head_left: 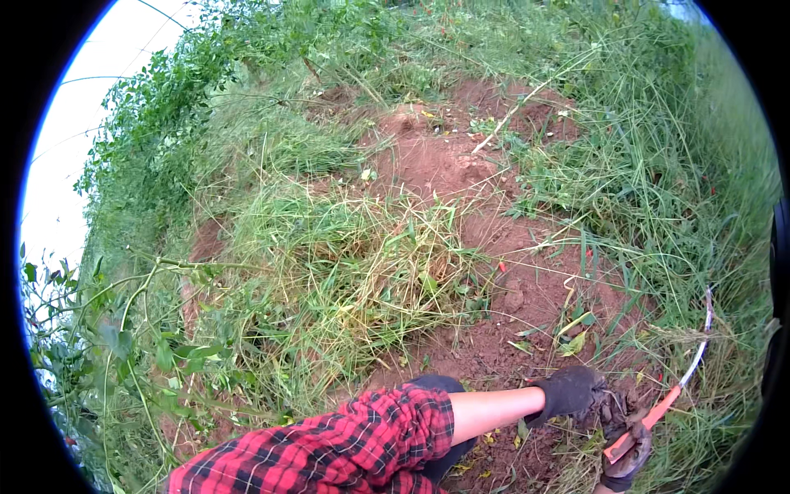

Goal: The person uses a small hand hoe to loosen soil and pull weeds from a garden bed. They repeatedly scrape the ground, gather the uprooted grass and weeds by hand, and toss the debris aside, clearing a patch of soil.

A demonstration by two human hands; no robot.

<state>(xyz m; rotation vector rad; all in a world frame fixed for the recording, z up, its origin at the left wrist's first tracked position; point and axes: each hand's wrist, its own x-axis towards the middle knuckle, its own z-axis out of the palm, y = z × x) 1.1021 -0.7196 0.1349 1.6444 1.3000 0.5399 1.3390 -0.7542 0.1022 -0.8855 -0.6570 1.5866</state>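
My right hand [629,457], in a dark, muddy glove, is closed round the orange handle [663,407] of a sickle. The sickle's thin curved blade [700,352] points away from me and rests among the grass at the right. My left hand [568,392], also in a dark glove, reaches across close to the right one. Its fingers curl downward into a dark, muddy clump, and what they hold is hard to make out. Below both hands lies reddish soil [539,449] with bits of weed.
A large heap of cut grass [370,280] lies left of the bare soil strip [428,165]. Tall grass [658,181] stands at the right. Leafy shrubs [140,156] line the left side, and a pale dry stalk [512,114] lies farther ahead.
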